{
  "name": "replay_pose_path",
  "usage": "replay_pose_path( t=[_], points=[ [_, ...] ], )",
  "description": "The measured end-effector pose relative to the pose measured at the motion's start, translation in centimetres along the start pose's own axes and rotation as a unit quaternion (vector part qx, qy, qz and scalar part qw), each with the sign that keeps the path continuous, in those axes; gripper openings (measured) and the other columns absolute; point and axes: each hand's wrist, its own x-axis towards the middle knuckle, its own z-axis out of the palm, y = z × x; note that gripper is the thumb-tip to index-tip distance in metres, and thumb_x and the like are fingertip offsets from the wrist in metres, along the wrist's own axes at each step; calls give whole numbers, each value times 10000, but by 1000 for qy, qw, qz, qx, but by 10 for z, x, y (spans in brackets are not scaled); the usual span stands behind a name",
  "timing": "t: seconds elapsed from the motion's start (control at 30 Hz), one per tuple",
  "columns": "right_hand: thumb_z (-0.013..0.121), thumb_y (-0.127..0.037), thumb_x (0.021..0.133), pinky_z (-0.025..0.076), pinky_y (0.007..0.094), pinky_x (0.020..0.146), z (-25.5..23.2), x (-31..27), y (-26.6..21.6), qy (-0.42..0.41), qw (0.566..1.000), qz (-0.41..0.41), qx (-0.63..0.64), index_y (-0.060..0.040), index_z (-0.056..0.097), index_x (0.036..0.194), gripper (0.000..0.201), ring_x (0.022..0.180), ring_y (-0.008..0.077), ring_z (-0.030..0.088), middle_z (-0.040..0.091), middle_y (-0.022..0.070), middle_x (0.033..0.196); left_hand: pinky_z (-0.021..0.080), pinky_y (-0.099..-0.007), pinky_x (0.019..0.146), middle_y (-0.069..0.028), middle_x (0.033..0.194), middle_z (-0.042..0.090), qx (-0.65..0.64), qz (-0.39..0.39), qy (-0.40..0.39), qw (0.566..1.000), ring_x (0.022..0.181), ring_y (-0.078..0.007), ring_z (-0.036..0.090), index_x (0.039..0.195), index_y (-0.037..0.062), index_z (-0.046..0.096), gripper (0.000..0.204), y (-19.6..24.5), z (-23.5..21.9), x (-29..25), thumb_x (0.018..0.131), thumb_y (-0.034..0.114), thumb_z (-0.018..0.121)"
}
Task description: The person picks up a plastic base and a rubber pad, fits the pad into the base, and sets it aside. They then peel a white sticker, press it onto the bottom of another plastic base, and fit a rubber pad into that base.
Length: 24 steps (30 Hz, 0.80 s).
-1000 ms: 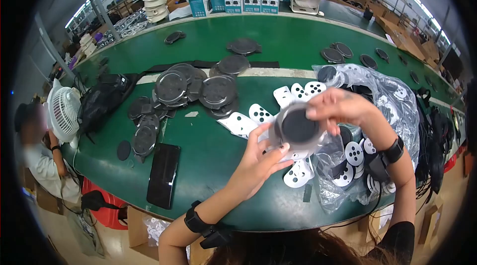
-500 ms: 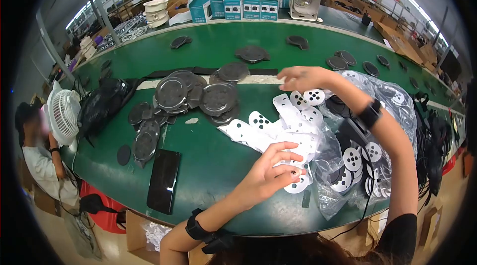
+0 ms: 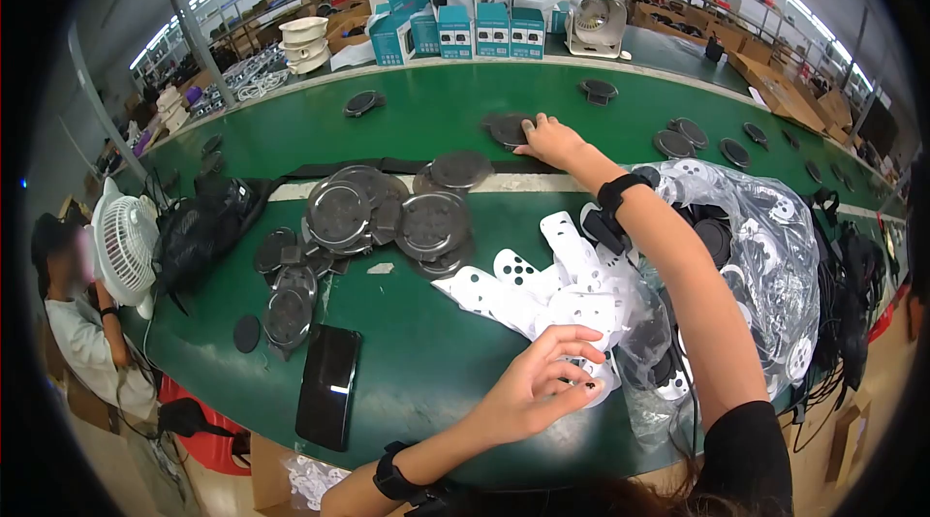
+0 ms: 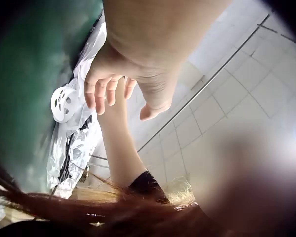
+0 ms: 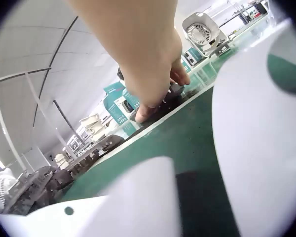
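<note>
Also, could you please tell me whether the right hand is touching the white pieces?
No, the head view shows the right hand gripping a dark round part, well beyond the white pieces.

The left wristband (image 3: pixel 390 474) and right wristband (image 3: pixel 622 189) are black, the right one bearing a dark boxy module (image 3: pixel 603 228); the right sleeve (image 3: pixel 748 449) is short and black.

We can read no words, brands or numbers here, as the printing on the upright teal-and-white rectangular cardboard boxes (image 3: pixel 492 31) behind the green surface (image 3: pixel 426 86) is too small for us to make out.
</note>
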Motion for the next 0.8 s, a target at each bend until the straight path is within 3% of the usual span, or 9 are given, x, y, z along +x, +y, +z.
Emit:
replay_pose_path(
  t=[0.2,0.3,0.37,0.4,0.5,0.6,0.7,0.77,0.8],
  points=[
    [558,-249,828,494,426,771,-4,-19,24,30,995,-80,-54,10,430,1165,444,907,397,581,525,278,1041,437,-294,816,-123,1163,459,11,5,-3,1000,973,-183,548,1255,21,347,460,1,2,0,837,33,538],
    [564,-182,814,522,379,729,-23,-25,32,-11,995,-38,89,26,417,1190,455,809,343,625,570,230,1001,446,-292,787,-128,1150,469,26,4,4,1000,956,-182,553,1243,11,356,435,0,1,1,846,43,529],
    [568,-167,808,540,321,703,-46,-41,31,-121,856,12,502,37,429,1185,451,751,254,645,605,162,960,450,-291,771,-131,1140,476,32,6,10,999,946,-181,555,1237,3,359,422,-1,-2,2,851,49,523],
    [557,-178,835,542,288,713,-58,-49,29,-189,822,22,537,35,461,1151,393,751,183,635,606,116,935,453,-291,759,-135,1129,483,28,14,29,999,933,-180,557,1236,-5,358,415,-1,-4,3,856,55,514],
    [542,-175,856,539,285,708,-100,-84,5,-277,785,-46,553,28,475,1136,353,753,174,635,605,103,920,459,-306,747,-148,1106,494,13,21,68,997,901,-196,561,1239,-15,354,382,2,-6,3,885,77,466],
    [526,-194,879,530,261,673,-143,-133,-36,-249,767,-95,584,31,471,1129,340,729,168,635,615,81,895,460,-346,779,-174,1119,477,-85,23,144,986,931,-249,559,1284,6,294,392,8,-7,5,936,147,405],
    [521,-211,885,516,302,629,-159,-177,-64,-159,790,-86,586,32,468,1120,342,747,243,633,615,137,897,458,-363,819,-183,1158,455,-76,85,198,974,1008,-270,539,1320,32,228,439,7,-2,7,944,178,401],
    [506,-223,887,493,378,638,-171,-211,-92,-49,930,-71,356,26,450,1133,355,784,347,595,549,218,944,444,-375,854,-183,1198,426,-48,104,175,978,1048,-271,518,1339,38,191,481,4,2,7,941,194,411],
    [514,-220,876,483,402,659,-165,-227,-101,-44,934,-100,341,36,441,1136,372,801,380,572,503,239,962,430,-387,889,-184,1239,397,-19,125,151,980,1088,-272,496,1358,44,154,525,2,3,7,938,211,422]
  ],
)
